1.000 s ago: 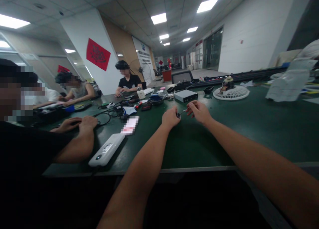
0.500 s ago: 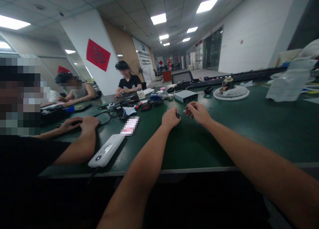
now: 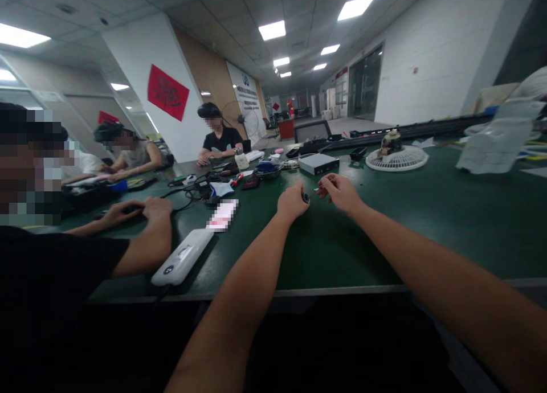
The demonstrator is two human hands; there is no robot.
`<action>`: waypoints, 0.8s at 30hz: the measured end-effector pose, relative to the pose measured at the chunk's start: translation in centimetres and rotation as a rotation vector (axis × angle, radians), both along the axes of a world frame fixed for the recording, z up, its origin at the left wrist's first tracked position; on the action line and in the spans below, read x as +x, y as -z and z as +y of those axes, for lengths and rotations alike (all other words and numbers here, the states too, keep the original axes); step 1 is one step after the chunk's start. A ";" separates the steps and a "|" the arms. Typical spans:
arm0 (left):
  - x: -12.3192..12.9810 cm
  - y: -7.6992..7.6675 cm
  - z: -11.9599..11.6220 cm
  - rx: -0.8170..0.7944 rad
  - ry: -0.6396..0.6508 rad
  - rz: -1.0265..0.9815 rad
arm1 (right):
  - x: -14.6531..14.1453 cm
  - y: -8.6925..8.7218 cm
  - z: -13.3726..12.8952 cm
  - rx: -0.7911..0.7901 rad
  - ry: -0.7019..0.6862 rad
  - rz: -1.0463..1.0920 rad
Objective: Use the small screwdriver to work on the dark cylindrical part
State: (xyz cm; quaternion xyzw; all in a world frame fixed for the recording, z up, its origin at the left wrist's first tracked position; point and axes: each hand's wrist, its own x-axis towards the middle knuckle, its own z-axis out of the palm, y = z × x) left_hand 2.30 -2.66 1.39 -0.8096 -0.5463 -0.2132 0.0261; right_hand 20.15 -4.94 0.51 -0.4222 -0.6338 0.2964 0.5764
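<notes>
Screwdriver-like tool (image 3: 305,198), dark and round at its visible end, is gripped in the left hand (image 3: 292,202), curled into a fist over the green table (image 3: 337,256). Just beside it, the right hand (image 3: 339,193) is held with fingers bent and drawn together near a small pale bit (image 3: 317,189); whether that bit is pinched, or belongs to the tool, cannot be told. Beyond both hands, a silver drive-like box (image 3: 318,164) is set down, with a black tray (image 3: 358,154) near it. To the right, a white fan grille (image 3: 396,163) is topped by a motor (image 3: 390,140).
</notes>
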 end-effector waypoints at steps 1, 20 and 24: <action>0.0 0.0 0.0 0.006 0.006 -0.003 | -0.1 0.0 0.0 -0.002 -0.012 0.009; 0.1 0.0 -0.1 0.005 -0.012 0.006 | -0.1 -0.3 -0.1 -0.010 -0.059 0.096; 0.1 0.0 -0.1 0.007 -0.017 0.008 | 0.0 -0.1 0.0 -0.010 -0.003 0.050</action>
